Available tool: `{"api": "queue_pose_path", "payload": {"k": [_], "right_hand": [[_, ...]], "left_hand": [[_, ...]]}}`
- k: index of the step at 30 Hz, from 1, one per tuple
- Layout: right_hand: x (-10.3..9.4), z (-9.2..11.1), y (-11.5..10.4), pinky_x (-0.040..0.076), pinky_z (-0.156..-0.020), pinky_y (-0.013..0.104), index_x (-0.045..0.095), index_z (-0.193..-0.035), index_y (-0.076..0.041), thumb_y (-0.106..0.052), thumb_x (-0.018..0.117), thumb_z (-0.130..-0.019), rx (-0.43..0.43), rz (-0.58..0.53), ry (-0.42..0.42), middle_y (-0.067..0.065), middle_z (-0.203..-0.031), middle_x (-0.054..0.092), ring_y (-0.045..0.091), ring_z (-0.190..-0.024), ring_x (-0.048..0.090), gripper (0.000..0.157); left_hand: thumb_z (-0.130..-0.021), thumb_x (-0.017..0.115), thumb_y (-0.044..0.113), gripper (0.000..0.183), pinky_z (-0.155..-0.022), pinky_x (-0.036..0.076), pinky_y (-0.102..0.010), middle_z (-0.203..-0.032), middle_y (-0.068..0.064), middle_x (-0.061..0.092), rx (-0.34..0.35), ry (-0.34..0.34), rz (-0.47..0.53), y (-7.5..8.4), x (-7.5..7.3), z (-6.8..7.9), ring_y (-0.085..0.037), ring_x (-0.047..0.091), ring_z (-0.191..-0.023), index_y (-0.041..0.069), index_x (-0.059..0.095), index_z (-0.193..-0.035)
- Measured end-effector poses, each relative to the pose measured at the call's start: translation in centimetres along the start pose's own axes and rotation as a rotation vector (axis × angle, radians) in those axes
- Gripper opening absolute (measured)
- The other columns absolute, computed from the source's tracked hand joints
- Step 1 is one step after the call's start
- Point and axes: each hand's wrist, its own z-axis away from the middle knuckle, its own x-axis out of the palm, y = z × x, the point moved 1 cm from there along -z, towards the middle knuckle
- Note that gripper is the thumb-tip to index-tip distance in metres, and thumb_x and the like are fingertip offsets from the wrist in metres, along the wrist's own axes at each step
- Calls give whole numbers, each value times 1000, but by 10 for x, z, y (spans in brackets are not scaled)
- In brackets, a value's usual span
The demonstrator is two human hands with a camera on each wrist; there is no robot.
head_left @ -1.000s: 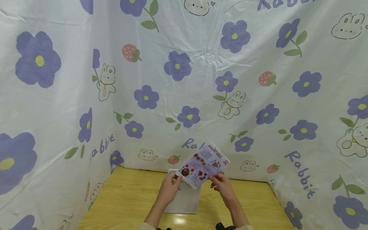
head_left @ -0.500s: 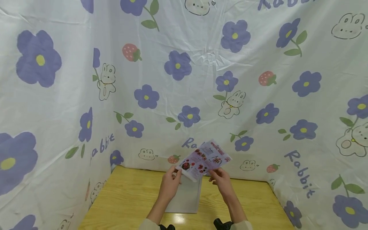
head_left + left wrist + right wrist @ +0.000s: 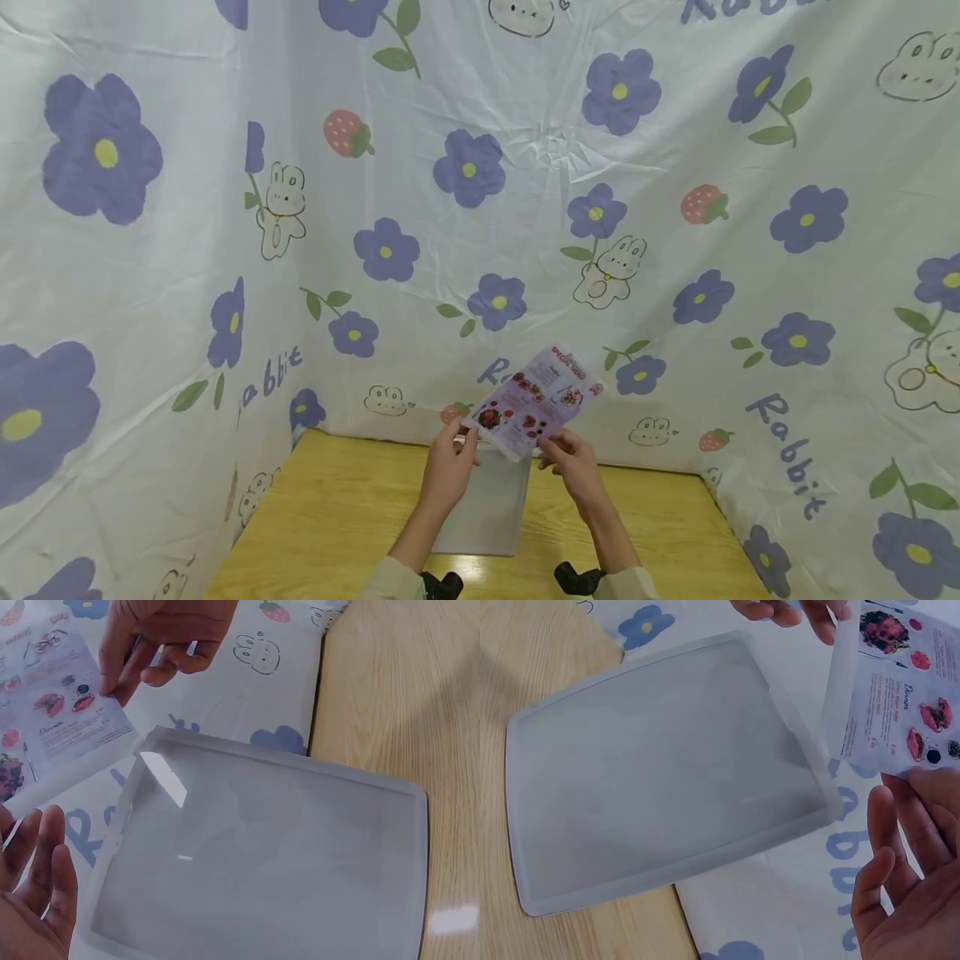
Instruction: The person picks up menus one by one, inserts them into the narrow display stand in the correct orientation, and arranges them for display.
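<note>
A printed menu sheet (image 3: 534,398), headed "SPECIAL MENU" with food pictures, is held up at a slant above the table. My left hand (image 3: 446,468) pinches its lower left corner. On the right, my right hand (image 3: 576,468) pinches the lower right edge between thumb and fingers. Below the sheet is a flat, translucent grey rectangular panel (image 3: 483,508) with a raised rim. In the left wrist view the panel (image 3: 262,847) shows light reflections, and the menu's (image 3: 67,712) white bottom margin passes close to its corner. The right wrist view shows the panel (image 3: 660,765) beside the menu (image 3: 907,697).
The pale wooden table (image 3: 337,500) lies under the panel and both arms. A white curtain (image 3: 517,217) printed with purple flowers, rabbits and strawberries rises behind it and along both sides. Black wrist devices (image 3: 577,578) sit at the cuffs.
Both hands have raised the menu sheet a little, away from the table. More of the panel's upper part shows below it. The grip at both corners stays the same.
</note>
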Motion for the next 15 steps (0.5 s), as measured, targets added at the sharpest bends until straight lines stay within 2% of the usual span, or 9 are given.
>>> {"api": "queue_pose_path", "payload": {"k": [2,4,8,11,15], "right_hand": [[0,-3,-3,51,-75,31,71,-107,-4,-38,71,-105,-6,-11,10,4,-97,73,26,-86,73,34],[-1,-5,-5,50,-74,30,71,-109,-1,-38,72,-105,-12,-13,24,4,-92,73,30,-87,73,37],[-4,-8,-5,51,-75,31,71,-112,1,-36,72,-105,-15,-11,47,2,-89,73,34,-89,73,38],[-4,-9,-6,51,-75,31,72,-113,-1,-37,72,-105,-14,-4,58,-1,-91,72,33,-90,73,37],[-3,-11,-8,51,-73,29,73,-115,-2,-37,72,-105,-13,-7,75,-2,-92,73,31,-89,73,37]], "left_hand": [[-112,61,24,13,-56,47,-25,-122,-9,70,-1,15,0,1,0,-1,-19,72,-71,17,68,-120],[-111,62,23,14,-58,51,-26,-125,-11,68,10,27,8,2,-1,-3,-24,73,-71,17,66,-124],[-111,62,21,16,-63,57,-27,-124,-11,66,26,61,26,1,-2,-6,-26,71,-70,19,65,-127],[-111,63,21,20,-64,58,-27,-122,-9,67,26,84,28,-1,-2,-7,-20,70,-68,21,66,-130],[-111,62,21,33,-65,57,-26,-131,-10,70,42,91,19,-1,-1,-8,-17,72,-70,21,62,-144]]}}
